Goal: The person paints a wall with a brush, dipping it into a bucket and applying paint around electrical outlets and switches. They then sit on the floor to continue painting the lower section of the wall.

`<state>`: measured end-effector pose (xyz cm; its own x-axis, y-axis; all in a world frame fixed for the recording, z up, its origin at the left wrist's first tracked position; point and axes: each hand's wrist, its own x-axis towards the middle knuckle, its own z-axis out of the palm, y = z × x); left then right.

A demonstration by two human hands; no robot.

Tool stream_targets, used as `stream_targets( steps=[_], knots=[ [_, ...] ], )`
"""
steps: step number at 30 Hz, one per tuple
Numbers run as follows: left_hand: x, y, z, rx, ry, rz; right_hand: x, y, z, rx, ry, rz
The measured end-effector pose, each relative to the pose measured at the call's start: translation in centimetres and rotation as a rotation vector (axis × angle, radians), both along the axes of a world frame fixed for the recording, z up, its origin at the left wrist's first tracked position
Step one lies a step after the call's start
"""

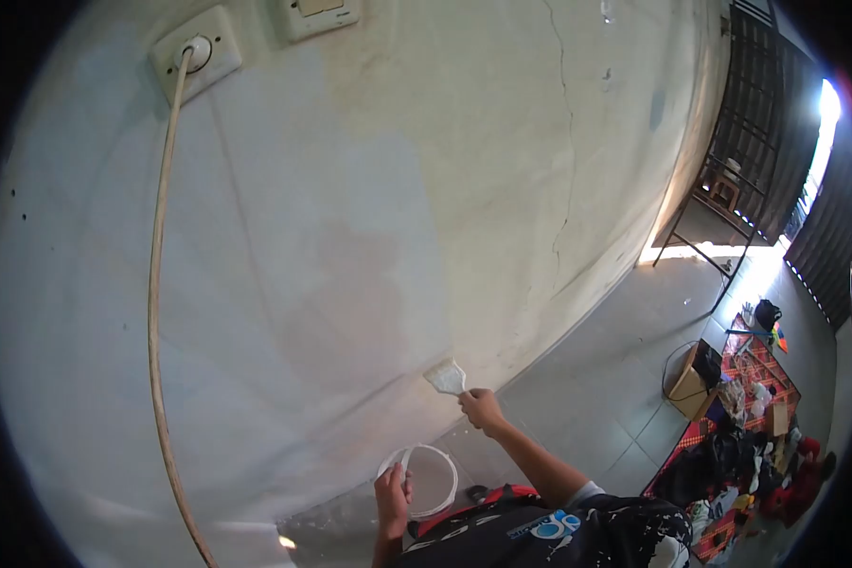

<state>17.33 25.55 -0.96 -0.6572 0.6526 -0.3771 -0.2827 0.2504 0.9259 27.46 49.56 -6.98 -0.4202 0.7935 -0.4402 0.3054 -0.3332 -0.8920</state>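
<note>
My right hand (483,411) is closed around the handle of a wide, whitish paintbrush (444,377). The brush's flat head lies against the lower part of the wall (350,312), at the border between a pale bluish-white area and a yellower one. Lower down and to the left, my left hand (393,494) grips the rim of a round white bucket (452,470), held close to my body. A narrow whitish strip shows by the left fingers; I cannot make out what it is. The bucket's contents look pale.
A cable (157,312) hangs from the wall socket (220,57), left of a switch (320,13). A crack (569,123) runs down the wall. To the right, a red patterned mat (786,383) bears clutter beside a cardboard box (688,386). A metal rack (719,204) stands farther back.
</note>
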Motion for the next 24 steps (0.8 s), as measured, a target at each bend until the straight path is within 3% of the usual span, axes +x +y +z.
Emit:
stream_targets(
  steps=[5, 14, 18, 21, 24],
  knots=[
    [-0.1, 0.0, 0.2, -0.043, -0.02, 0.0, 5.6, 0.6, 2.7, -0.128, 0.231, -0.031],
    [-1.9, 1.7, -0.7, 0.029, -0.031, -0.027, 8.5, 0.7, 3.6, -0.122, 0.244, 0.005],
    [-0.5, 3.7, 1.6, -0.045, 0.004, -0.054, 8.8, 0.6, 5.7, -0.142, 0.245, 0.104],
    [0.1, 4.5, 1.6, -0.116, 0.045, -0.078, 8.6, 0.7, 6.1, -0.063, 0.188, 0.186],
    [-0.4, 4.0, 0.3, -0.089, 0.164, -0.111, 8.1, 0.6, 5.8, 0.182, 0.136, 0.327]
  ],
)
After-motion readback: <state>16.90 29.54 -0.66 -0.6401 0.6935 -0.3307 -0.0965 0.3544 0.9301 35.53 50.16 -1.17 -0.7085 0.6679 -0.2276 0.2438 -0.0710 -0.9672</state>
